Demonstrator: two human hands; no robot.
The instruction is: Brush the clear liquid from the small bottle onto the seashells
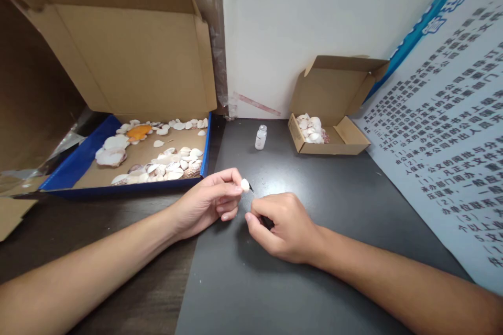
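Observation:
Between the thumb and forefinger of my left hand [214,196] is a small white seashell [245,185]. My right hand [285,225] is closed just to its right, pinching a small brush [251,188]. The brush's dark tip is against or right beside the shell's edge, and its thin stem runs down into my fingers, which hide the rest. Beyond both hands a small clear bottle [260,138] with a white label stands upright, no cap on it.
At left lies an open blue-edged cardboard box [145,190] holding many white shells [173,165] and an orange shell [139,132]. A smaller open carton [341,151] with white shells [312,128] stands back right. A printed poster [444,131] borders the dark table [314,293].

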